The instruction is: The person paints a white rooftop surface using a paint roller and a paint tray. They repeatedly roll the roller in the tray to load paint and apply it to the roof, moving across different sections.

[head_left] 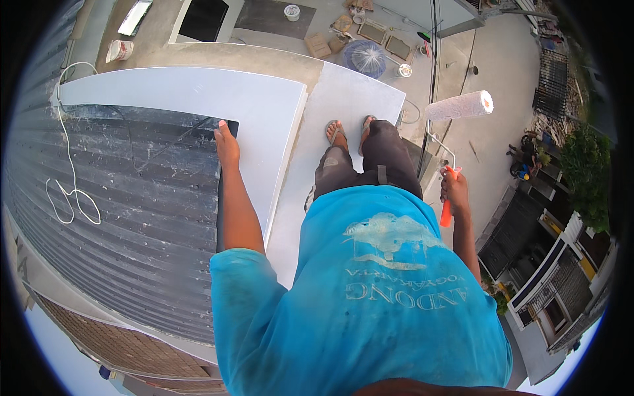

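Observation:
My right hand is closed round the orange handle of a paint roller, held out to my right. Its pale, fluffy sleeve points up and away from me on a bent wire frame. My left hand is at the inner corner of a white-painted ledge, beside the dark corrugated roof. Its fingers appear bent over the ledge's edge, partly hidden, with no tool visible there. My sandalled feet stand on a pale slab that adjoins the ledge.
A white cable loops over the roof at left. Past the slab's edge, the ground lies lower, with a plastic-covered bundle, buckets and frames. Dark overhead wires pass near the roller. A parked motorcycle stands far right.

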### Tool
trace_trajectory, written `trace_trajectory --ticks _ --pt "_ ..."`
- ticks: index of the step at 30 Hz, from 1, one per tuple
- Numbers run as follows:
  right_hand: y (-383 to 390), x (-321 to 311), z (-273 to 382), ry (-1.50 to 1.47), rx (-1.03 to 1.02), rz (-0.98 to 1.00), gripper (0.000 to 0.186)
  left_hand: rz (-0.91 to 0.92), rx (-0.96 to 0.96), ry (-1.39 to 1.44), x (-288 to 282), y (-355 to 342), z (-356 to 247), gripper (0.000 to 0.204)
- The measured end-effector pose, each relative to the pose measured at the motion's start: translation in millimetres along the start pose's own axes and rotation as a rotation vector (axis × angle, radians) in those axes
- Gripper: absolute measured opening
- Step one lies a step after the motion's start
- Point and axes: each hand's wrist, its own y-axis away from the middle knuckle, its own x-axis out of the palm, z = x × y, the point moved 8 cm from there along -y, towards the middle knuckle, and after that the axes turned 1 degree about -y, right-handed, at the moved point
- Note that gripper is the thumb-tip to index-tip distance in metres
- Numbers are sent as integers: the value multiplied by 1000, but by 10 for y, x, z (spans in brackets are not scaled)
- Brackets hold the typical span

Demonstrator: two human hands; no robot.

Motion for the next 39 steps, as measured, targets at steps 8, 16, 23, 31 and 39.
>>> trace_trajectory --ticks 8,16,23,31,39 --pt "-484 -15 806 169 -48 37 23 16 -212 -213 384 -110 -255 104" --pt "-1109 139 1945 324 -60 88 22 -217 -320 -142 327 -4 -311 94" --pt "-1606 294 2982 465 -159 162 22 -271 -310 -191 308 47 -314 91" --pt "-1779 852 3920 633 -260 205 22 -249 -362 -154 326 22 -322 86" --pt "-1899 1760 4577 766 -339 336 21 -276 -480 -122 323 120 -426 90"
